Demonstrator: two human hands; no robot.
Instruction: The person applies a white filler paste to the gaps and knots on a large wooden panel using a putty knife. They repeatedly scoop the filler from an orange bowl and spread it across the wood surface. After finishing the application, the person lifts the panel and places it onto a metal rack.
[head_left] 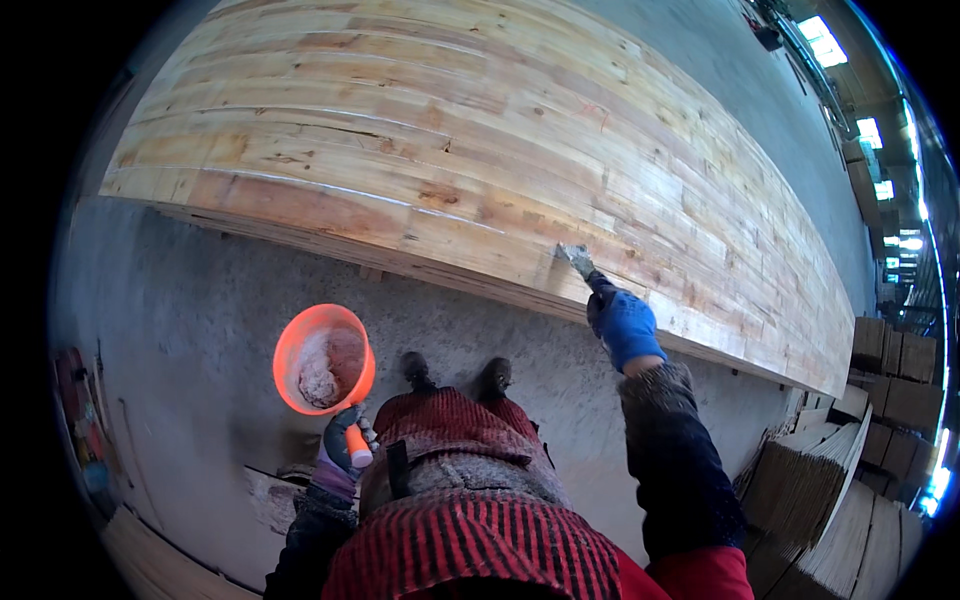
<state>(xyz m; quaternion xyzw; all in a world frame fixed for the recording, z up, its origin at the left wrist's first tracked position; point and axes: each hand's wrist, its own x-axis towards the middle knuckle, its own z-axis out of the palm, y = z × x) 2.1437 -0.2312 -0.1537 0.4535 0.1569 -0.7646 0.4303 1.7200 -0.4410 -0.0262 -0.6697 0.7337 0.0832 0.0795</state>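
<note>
My left hand (pixel 337 447), in a worn dark glove, is closed round the handle of an orange plastic dipper (pixel 287 350). Inside the dipper lies a pale pinkish paste (pixel 322 372), heaped toward one side. My right hand (pixel 626 326), in a blue glove, grips a putty knife (pixel 577 260). Its smeared blade rests on or just over the near edge of a large laminated wood panel (pixel 560 130); exact contact cannot be made out. White lines of filler run along several seams to the left of the blade, and the wood there has knots and dark cracks.
More panels seem stacked beneath the top one, at about knee height. Grey concrete floor (pixel 215 290) surrounds the stack. Bundled boards (pixel 815 460) stand at the lower right, beside piled wooden blocks (pixel 905 355). Planks (pixel 160 560) lie at the lower left.
</note>
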